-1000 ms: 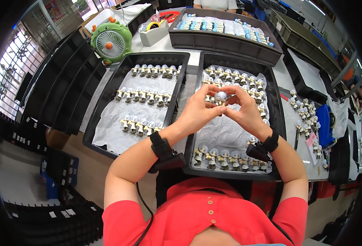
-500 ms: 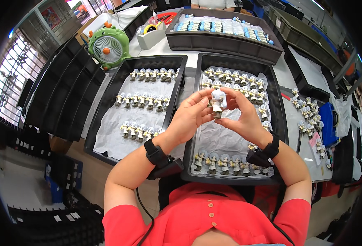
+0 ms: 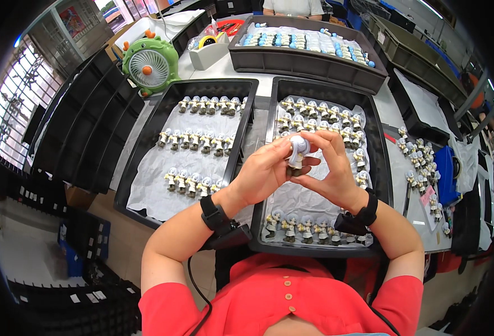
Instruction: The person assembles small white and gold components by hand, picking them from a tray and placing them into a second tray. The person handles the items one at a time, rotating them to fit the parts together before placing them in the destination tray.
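Note:
Both of my hands hold one small white figurine (image 3: 298, 150) with a round pale head, raised above the right black tray (image 3: 378, 168). My left hand (image 3: 265, 173) grips it from the left with fingers curled around its body. My right hand (image 3: 330, 171) pinches it from the right, fingers over its head. The right tray holds rows of similar figurines (image 3: 320, 120) along its far end and a row (image 3: 303, 228) at its near edge. The left black tray (image 3: 146, 151) carries three rows of the same figurines (image 3: 195, 141) on white paper.
A green desk fan (image 3: 150, 64) stands at the back left. A long dark bin (image 3: 306, 53) of blue-and-white pieces sits behind the trays. Loose figurines (image 3: 420, 168) lie on the table to the right. Stacked black trays (image 3: 79, 134) stand at the left. Another person sits at the far end.
The figurine has been turned and brought slightly closer between my hands; my fingers have shifted around it. Both hands stay over the right tray.

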The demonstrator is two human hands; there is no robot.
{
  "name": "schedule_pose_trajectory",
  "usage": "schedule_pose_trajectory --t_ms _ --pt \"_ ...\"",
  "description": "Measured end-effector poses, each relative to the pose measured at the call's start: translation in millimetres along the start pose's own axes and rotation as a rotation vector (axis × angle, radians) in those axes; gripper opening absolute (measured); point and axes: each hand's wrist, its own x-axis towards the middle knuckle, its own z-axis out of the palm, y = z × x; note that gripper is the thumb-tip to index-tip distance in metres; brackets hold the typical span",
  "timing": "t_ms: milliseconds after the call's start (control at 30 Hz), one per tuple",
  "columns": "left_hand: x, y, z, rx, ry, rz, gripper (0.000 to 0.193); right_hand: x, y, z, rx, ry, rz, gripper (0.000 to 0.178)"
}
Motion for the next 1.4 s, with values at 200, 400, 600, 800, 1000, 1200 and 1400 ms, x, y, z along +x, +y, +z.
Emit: schedule_pose_trajectory --t_ms 200,400,600,800,1000,1200,1400 --pt "2 -3 -8 -0.077 -0.012 -0.031 0.046 3 3 -5 0.05 -0.055 0.02 0.077" --pt "1 -2 -8 -0.046 0.043 0.018 0.045 5 2 -5 0.116 0.002 0.044 0.068" --pt "1 0 -5 -0.124 0.039 0.018 0.045 2 6 -1 0.071 0.031 0.048 0.054" --pt "3 -4 -8 -0.13 0.067 0.047 0.039 2 10 1 0.011 0.072 -0.056 0.05" --pt "3 -9 -12 -0.148 0.062 0.058 0.04 0 6 2 -0.026 0.062 -0.054 0.042" --pt "4 -7 -6 0.024 0.165 0.13 0.054 -4 5 3 0.008 0.067 0.091 0.031" --pt "0 27 -18 0.177 0.347 0.081 0.045 -2 0 1 0.061 -0.013 0.142 0.034"
